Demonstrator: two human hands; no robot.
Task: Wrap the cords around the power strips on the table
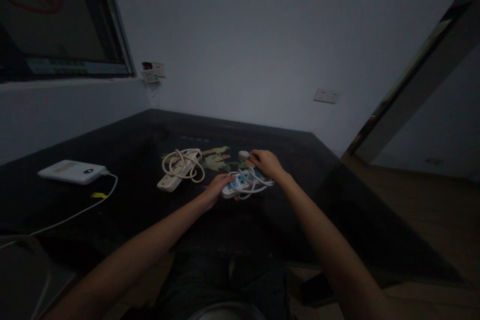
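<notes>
A white power strip (231,190) with blue sockets is in front of me, its white cord looped around it. My left hand (217,187) is closed on the strip's left end, thumb on top. My right hand (267,162) is closed on the cord just behind the white plug (243,154), above the strip's far right side. To the left, a second, cream power strip (167,183) lies on the black table (210,230), a loose coil of its own cord on top. Neither hand touches that one.
A white power bank (69,171) with a white cable (90,206) lies at the table's left. Wall sockets (326,95) are on the back wall, and more sockets (153,72) sit by the window. The table's right edge runs diagonally toward the floor (405,195).
</notes>
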